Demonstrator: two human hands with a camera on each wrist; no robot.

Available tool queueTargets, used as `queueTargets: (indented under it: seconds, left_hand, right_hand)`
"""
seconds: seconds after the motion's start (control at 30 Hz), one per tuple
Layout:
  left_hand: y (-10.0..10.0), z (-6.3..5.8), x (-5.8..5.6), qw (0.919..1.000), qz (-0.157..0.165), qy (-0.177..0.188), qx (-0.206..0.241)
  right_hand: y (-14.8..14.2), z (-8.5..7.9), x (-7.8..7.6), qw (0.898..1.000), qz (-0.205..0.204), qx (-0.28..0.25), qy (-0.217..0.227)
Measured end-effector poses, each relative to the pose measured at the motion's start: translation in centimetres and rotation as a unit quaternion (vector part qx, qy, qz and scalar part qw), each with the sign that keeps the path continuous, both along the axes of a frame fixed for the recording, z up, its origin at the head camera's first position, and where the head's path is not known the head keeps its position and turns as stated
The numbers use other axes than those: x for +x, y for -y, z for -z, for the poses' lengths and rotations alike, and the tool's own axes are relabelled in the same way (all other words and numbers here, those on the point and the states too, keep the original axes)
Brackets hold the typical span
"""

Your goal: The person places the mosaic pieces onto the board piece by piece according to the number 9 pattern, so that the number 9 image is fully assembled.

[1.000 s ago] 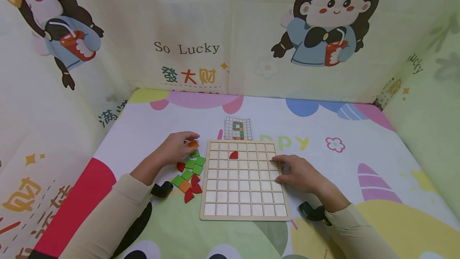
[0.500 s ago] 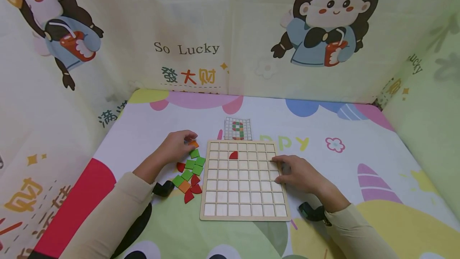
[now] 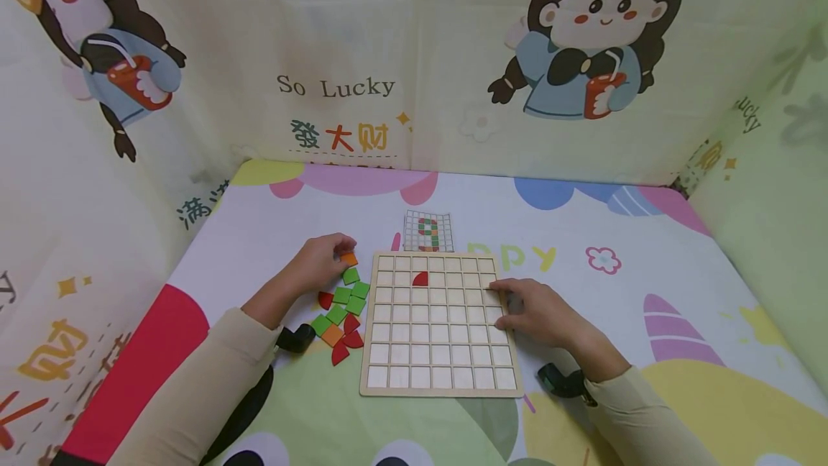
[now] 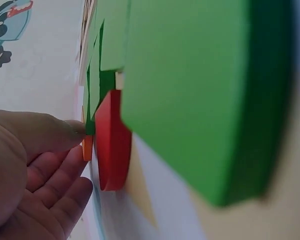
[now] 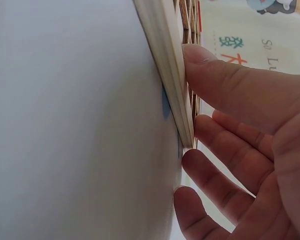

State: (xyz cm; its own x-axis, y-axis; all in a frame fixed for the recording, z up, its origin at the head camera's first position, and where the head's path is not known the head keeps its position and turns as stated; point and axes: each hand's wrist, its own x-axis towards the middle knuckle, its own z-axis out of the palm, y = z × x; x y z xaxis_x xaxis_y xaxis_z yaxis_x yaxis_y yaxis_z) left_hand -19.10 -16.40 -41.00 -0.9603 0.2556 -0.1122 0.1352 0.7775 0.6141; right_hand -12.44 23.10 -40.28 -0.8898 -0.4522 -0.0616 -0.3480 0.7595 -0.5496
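Note:
My left hand (image 3: 318,265) is at the top of a loose pile of tiles, thumb and fingertips pinching an orange square tile (image 3: 349,259). In the left wrist view, that orange tile (image 4: 88,146) shows edge-on by the thumb tip, and a red quarter-round tile (image 4: 112,142) lies nearer the camera. On the other side, my right hand (image 3: 540,313) rests at the right edge of a wooden grid board (image 3: 441,393), thumb and index fingertips on its frame, fingers spread. One red quarter-round tile (image 3: 421,279) sits in a cell in the board's second row.
Several green square tiles (image 3: 341,295), red quarter-rounds (image 3: 352,340) and another orange square (image 3: 333,335) lie left of the board. Behind the board, a small grid card (image 3: 428,231) shows a coloured figure. A printed cloth covers the table, with patterned curtains around it.
My left hand's fingers have drawn in from an open spread onto the orange tile at the top of the pile. My right hand and the board stay put.

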Motion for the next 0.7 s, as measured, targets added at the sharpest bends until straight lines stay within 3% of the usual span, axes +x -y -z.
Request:
queueTargets:
  seconds: [0.23,0.57,0.7]
  left_hand:
    - [0.01,-0.09,0.14,1.0,0.0,0.004,0.001]
    - [0.11,-0.3,0.25,0.9992,-0.027,0.03,-0.003]
    - [0.15,-0.28,0.17,0.9995,-0.021,0.023,-0.007]
  right_hand:
    - [-0.07,-0.03,-0.01,1.0,-0.005,-0.002,-0.003]
    - [0.03,-0.14,0.05,1.0,-0.002,-0.002,0.003]
    - [0.0,-0.13,0.07,1.0,0.001,-0.002,0.003]
